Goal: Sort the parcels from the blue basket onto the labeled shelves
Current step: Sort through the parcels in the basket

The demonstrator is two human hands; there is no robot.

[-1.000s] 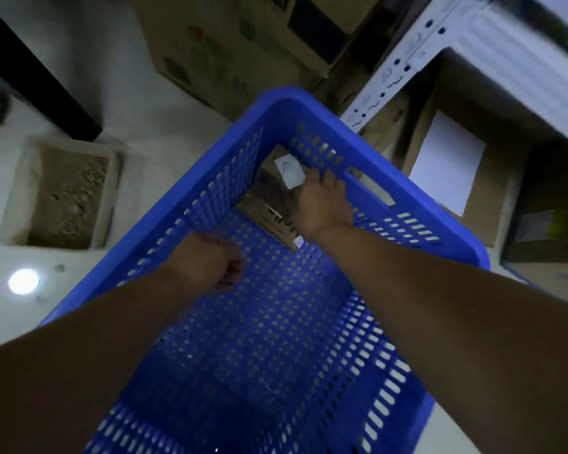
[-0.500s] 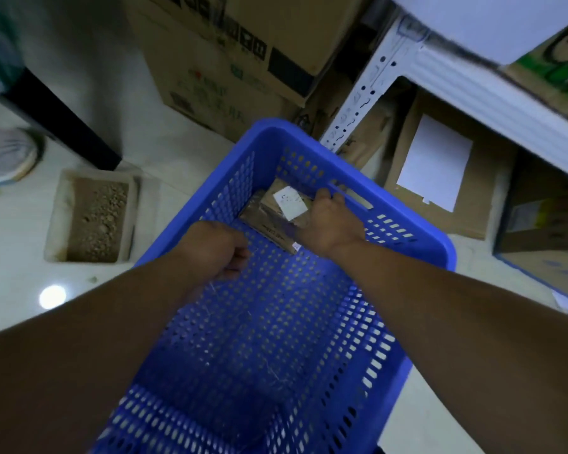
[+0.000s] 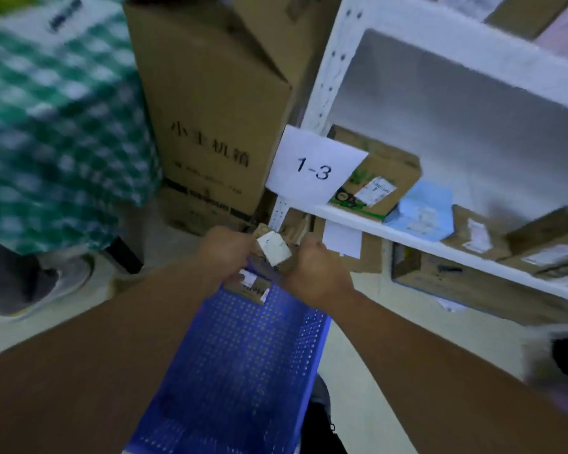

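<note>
Small parcel (image 3: pixel 274 252) is gripped from both sides, left hand (image 3: pixel 227 253) and right hand (image 3: pixel 312 273) curled round it | held over the blue basket's (image 3: pixel 243 355) far end | second parcel (image 3: pixel 253 287) is seen just below | "1-3" sign (image 3: pixel 315 168) is hung on the shelf (image 3: pixel 407 238) above.

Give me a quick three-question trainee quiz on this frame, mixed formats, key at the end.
1. Multiple choice: the paper sign on the white shelf reads A) 1-3 B) 2-1 C) 3-4.
2. True or false: the left hand and right hand are both empty above the blue basket.
3. Fill in: on that shelf, the parcel next to the green-printed box is light ____.
Key: 1 A. 2 False, they hold cardboard parcels. 3 blue.
</note>
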